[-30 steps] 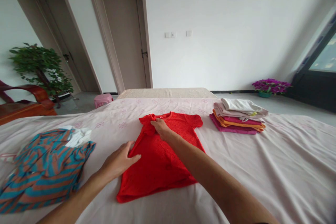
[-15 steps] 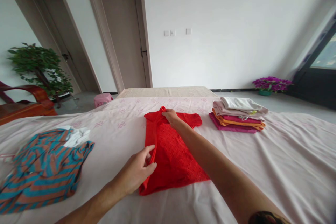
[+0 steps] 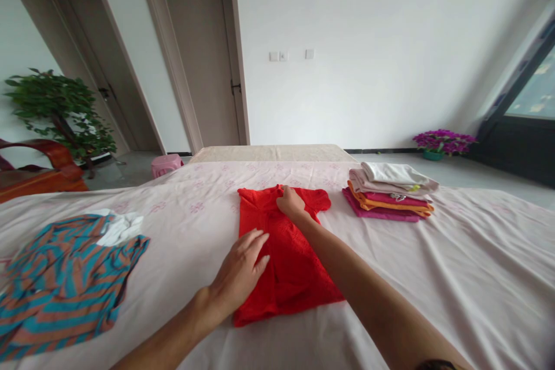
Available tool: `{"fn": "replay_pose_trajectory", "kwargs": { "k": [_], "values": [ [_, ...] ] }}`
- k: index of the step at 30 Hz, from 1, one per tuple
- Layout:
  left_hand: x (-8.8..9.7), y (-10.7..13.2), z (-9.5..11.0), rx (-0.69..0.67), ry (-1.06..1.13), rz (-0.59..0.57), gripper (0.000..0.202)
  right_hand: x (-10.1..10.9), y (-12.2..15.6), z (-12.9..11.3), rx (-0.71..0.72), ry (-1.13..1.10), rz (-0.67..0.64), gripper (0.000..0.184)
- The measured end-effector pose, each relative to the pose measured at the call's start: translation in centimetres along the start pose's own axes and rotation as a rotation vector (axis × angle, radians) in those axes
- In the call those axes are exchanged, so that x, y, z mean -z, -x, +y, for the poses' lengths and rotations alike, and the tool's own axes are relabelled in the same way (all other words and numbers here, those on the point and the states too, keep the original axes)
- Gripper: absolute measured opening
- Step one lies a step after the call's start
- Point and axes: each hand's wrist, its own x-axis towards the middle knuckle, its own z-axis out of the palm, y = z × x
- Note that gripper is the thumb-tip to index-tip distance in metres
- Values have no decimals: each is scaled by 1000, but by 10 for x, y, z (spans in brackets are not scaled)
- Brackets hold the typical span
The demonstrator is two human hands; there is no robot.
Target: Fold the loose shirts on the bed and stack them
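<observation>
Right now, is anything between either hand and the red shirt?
Nothing visible. The left hand lies flat on the red shirt, on its folded left side, and the right hand touches its collar end.

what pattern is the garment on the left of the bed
Striped garment: teal and rust-brown stripes, seen in the head view.
</observation>
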Motion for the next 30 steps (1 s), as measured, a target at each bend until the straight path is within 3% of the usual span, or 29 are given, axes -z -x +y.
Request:
{"fn": "replay_pose_trajectory", "kwargs": {
  "k": [3, 7, 15, 25, 30],
  "values": [
    [-17, 4, -4, -56, -170, -65, 55, 3, 3, -9, 91, 93, 129, 48],
    [-27, 8, -6, -134, -270, -113, 55, -4, 0, -30, 290, 118, 107, 41],
    [-26, 8, -5, -123, -311, -120, 54, -36, -18, -67, 300, 157, 25, 39],
    [-26, 7, -5, -103, -261, -127, 55, -41, -31, -53, 202, 258, 7, 31],
    [-28, 9, -8, -127, -266, -97, 55, -33, -24, -51, 270, 278, 22, 35]
  ]
}}
